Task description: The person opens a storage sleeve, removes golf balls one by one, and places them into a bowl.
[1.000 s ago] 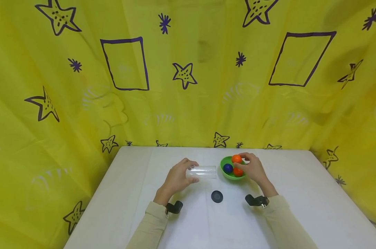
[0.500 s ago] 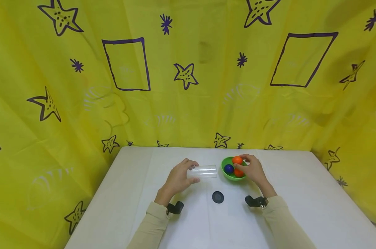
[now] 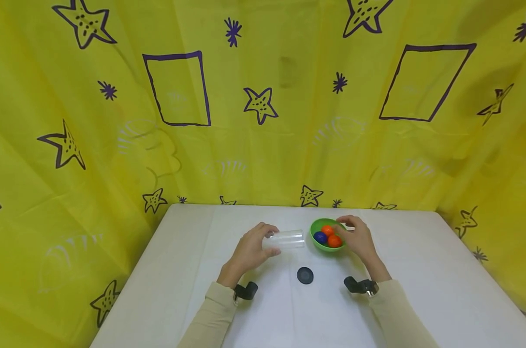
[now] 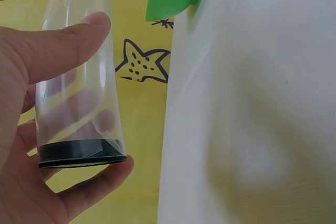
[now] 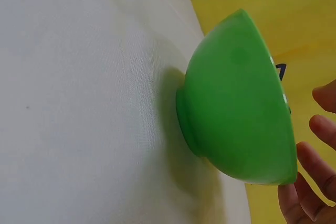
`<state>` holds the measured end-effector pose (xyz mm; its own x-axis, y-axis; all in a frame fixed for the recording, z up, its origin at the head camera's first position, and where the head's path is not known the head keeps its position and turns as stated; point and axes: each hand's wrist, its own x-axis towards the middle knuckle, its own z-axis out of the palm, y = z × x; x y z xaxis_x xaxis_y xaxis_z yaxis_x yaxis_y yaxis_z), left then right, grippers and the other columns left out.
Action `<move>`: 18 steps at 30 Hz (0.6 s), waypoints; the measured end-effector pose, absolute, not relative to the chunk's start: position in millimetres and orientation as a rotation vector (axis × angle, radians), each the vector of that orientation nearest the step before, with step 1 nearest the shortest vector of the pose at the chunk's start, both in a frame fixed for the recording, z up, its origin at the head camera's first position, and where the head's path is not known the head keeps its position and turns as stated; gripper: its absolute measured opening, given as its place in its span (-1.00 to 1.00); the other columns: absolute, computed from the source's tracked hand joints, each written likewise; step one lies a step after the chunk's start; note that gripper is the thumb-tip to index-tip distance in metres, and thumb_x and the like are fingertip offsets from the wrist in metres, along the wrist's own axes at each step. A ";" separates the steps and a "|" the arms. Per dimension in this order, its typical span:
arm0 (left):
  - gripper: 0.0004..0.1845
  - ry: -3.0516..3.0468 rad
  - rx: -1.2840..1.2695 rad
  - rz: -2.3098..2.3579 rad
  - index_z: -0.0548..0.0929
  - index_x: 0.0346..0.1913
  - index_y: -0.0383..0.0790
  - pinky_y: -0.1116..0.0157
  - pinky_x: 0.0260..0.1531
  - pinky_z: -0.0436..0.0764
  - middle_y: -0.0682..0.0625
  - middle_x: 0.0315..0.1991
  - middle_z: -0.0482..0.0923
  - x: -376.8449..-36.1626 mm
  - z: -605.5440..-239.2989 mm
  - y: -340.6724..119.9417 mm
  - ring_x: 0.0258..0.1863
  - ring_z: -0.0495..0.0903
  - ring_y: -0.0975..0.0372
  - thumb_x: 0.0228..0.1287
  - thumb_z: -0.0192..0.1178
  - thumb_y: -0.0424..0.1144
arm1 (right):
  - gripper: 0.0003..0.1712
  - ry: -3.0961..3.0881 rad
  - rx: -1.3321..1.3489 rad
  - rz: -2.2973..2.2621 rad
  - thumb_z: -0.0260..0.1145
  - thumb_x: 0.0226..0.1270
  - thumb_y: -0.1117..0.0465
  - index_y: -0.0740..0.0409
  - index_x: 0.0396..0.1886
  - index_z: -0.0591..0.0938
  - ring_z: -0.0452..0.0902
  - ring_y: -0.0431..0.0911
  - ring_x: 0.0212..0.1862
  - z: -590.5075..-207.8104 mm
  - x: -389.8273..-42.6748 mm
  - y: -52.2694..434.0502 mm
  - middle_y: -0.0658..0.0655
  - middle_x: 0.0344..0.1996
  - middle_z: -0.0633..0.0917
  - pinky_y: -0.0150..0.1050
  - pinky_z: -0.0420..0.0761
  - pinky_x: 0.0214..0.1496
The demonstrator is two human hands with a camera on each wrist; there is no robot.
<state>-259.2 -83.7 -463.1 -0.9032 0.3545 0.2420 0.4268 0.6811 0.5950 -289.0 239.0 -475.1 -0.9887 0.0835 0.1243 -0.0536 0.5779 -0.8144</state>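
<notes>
My left hand (image 3: 250, 246) grips a clear plastic tube (image 3: 292, 238) lying roughly level above the table. In the left wrist view a black cap (image 4: 79, 153) closes the tube's end near the palm, and the fingers show through the wall. The tube's other end points toward a green bowl (image 3: 317, 225). Two orange balls (image 3: 334, 241) and a dark blue ball (image 3: 320, 237) lie together in the bowl. My right hand (image 3: 359, 238) is over the bowl's right side, fingers spread and loosely bent, holding nothing. Seen from the right wrist, its fingertips are at the bowl's rim.
A round black lid (image 3: 305, 275) lies flat on the white table (image 3: 254, 319), between the two forearms. Yellow curtain (image 3: 228, 159) with purple stars hangs behind the table and along both sides. Each wrist wears a black camera mount (image 3: 245, 291).
My right hand has let go of the upper orange ball, which has dropped lower into the bowl beside the others. The right fingers have drawn back slightly right. The left hand keeps holding the tube.
</notes>
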 end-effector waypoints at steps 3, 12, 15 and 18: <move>-0.48 -2.782 -0.664 -1.009 0.61 0.18 -0.09 0.15 0.01 0.64 0.02 0.05 0.64 -260.1 -464.3 -82.5 -0.02 0.62 0.14 0.19 0.51 -0.10 | -0.60 -2.616 -0.006 1.343 0.28 0.50 0.13 0.33 0.15 0.61 0.40 0.30 0.31 -470.8 -281.3 237.0 0.40 0.24 0.56 0.21 0.49 0.35; -0.48 -2.768 -0.678 -0.993 0.61 0.20 -0.14 0.07 0.14 0.62 -0.03 0.08 0.69 -258.6 -466.7 -80.0 0.08 0.64 0.09 0.22 0.48 -0.09 | -0.67 -2.577 0.130 1.261 0.28 0.50 0.19 0.32 0.11 0.63 0.45 0.24 0.21 -456.9 -256.5 230.6 0.34 0.13 0.62 0.19 0.53 0.25; -0.48 -2.775 -0.671 -0.979 0.62 0.21 -0.14 0.06 0.13 0.61 -0.06 0.05 0.71 -259.1 -468.7 -79.5 0.07 0.64 0.05 0.22 0.48 -0.08 | -0.67 -2.608 0.173 1.249 0.29 0.50 0.18 0.30 0.11 0.62 0.50 0.21 0.18 -456.0 -249.3 228.5 0.32 0.12 0.64 0.18 0.57 0.24; -0.48 -2.783 -0.651 -1.000 0.62 0.21 -0.13 0.04 0.12 0.61 -0.08 0.04 0.71 -259.2 -471.0 -79.0 0.05 0.64 0.02 0.22 0.48 -0.07 | -0.68 -2.640 0.211 1.246 0.30 0.50 0.18 0.28 0.10 0.63 0.55 0.18 0.15 -457.0 -244.2 227.3 0.28 0.08 0.68 0.02 0.63 0.19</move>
<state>-259.2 -79.0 -471.0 -0.9016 0.3563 0.2454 0.4310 0.6906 0.5808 -244.2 227.3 -457.0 -0.9669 -0.0382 0.2524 -0.2192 0.6313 -0.7439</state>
